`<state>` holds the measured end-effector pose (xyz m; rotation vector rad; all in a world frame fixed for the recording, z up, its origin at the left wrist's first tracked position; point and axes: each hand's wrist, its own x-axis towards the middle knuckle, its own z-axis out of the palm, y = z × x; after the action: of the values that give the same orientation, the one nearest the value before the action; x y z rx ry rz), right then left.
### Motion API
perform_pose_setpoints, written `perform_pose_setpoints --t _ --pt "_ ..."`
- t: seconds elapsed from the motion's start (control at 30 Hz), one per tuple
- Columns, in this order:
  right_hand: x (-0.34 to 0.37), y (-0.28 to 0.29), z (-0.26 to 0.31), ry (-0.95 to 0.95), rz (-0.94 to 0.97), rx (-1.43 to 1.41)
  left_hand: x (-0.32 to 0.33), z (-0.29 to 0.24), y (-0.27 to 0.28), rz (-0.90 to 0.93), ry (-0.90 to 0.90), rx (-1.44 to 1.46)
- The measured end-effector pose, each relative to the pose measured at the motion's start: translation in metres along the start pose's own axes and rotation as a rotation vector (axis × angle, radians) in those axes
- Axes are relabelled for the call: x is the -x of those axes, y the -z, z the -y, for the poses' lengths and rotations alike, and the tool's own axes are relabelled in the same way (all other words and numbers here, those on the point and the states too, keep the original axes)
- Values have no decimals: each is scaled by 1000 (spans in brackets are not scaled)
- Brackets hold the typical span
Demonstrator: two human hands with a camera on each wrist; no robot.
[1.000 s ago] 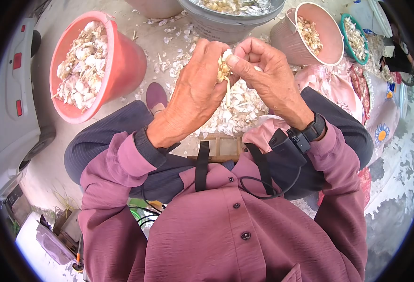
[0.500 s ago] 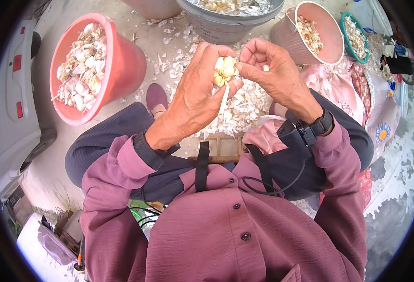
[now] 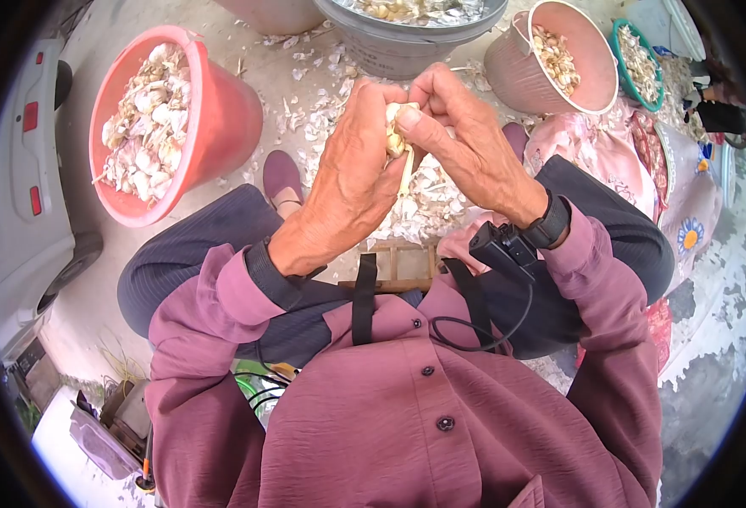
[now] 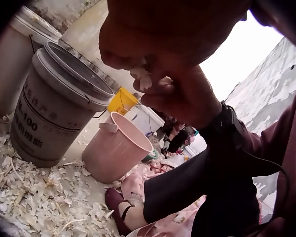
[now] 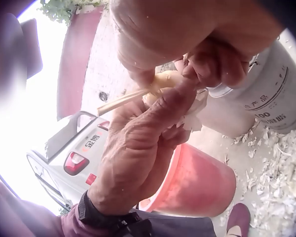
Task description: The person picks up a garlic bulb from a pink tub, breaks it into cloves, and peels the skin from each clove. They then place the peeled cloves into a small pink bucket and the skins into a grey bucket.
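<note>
My left hand [image 3: 348, 173] grips a partly peeled garlic bulb [image 3: 395, 142] in front of my chest. Its pale stem [image 5: 121, 101] sticks out past the left thumb. The right hand [image 3: 483, 157] meets it from the other side, thumb and bent fingers pinching at a clove on top of the bulb. A whitish garlic piece [image 4: 143, 79] shows among the right fingers in the left wrist view. Part of the bulb is hidden behind both hands. Loose garlic skins [image 3: 419, 207] lie heaped on the ground below.
A pink bucket [image 3: 233, 114] of garlic bulbs stands at the left. Ahead is a grey bucket [image 3: 390, 51]; to its right are a tilted pale pink bucket [image 3: 513, 80] with cloves and a green-rimmed basket [image 3: 661, 93]. A white vehicle [image 3: 17, 169] is at far left.
Half a second ago the right hand was drawn away from the bulb, leaving its cloves in plain view. It has come back left, with the thumb over the bulb again.
</note>
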<state>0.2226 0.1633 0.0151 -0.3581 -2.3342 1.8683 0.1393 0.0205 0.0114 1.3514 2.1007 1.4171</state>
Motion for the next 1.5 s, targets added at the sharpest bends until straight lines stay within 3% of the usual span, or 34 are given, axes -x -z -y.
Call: perform_pose_setpoints --t 0.13,0.23,0.33,0.4,0.47,0.5,0.57,0.6,0.73,0.8,0.83,0.97,1.07,1.1,1.17,1.3,1.5 --pt "4 -1 9 46 6 87 3 -7 7 53 114 82" --pt "6 -1 3 86 -31 32 3 -10 7 42 170 171" --pt "4 5 2 29 47 -104 3 -11 8 20 217 270" --pt "1 13 8 -234 127 -339 2 -11 11 30 254 333" --pt "2 16 0 -269 158 -495 -1 -9 13 63 369 631" --pt "3 16 -4 -304 187 -651 -2 -4 14 62 369 630" --pt "3 14 -7 -313 189 -749 -5 9 17 49 50 119" --pt "3 13 -7 -321 190 -848 -5 8 17 50 49 119" --pt "2 9 -4 -397 169 -871 -2 1 11 55 112 175" --pt "3 6 -5 -304 138 -263 0 1 9 62 163 225" --pt "3 5 -7 -293 66 -328 0 4 8 48 193 234" --pt "1 10 -1 -273 109 -304 2 5 7 69 177 216" --pt "4 7 3 -371 132 -354 3 7 1 74 108 219" --pt "4 8 1 -399 166 -499 4 3 2 77 109 220" --pt "5 10 0 -425 201 -643 3 -5 4 90 269 431" --pt "8 9 5 -414 191 -846 2 4 5 62 174 384" --pt "6 15 5 -369 219 -903 -2 -2 13 103 366 632"
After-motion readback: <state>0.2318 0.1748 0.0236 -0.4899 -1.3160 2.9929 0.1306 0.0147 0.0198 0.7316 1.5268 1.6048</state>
